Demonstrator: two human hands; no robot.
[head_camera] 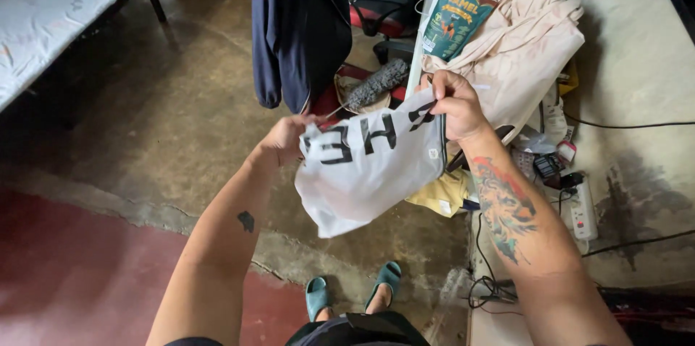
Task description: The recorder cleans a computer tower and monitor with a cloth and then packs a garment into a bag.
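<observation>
A white garment [365, 165] with black lettering is held in mid-air above the floor, pinched at its top edge by the left hand [286, 140] and right hand [456, 107]; folding appears barely begun.

Both forearms are bare, without sleeves. The right forearm [507, 208] carries a large multicoloured tattoo (reds, teal and orange); the left forearm [232, 230] has one small dark mark. Teal open-toed slippers [355, 292] cover the feet, and dark shorts [355, 331] show at the waist.
</observation>
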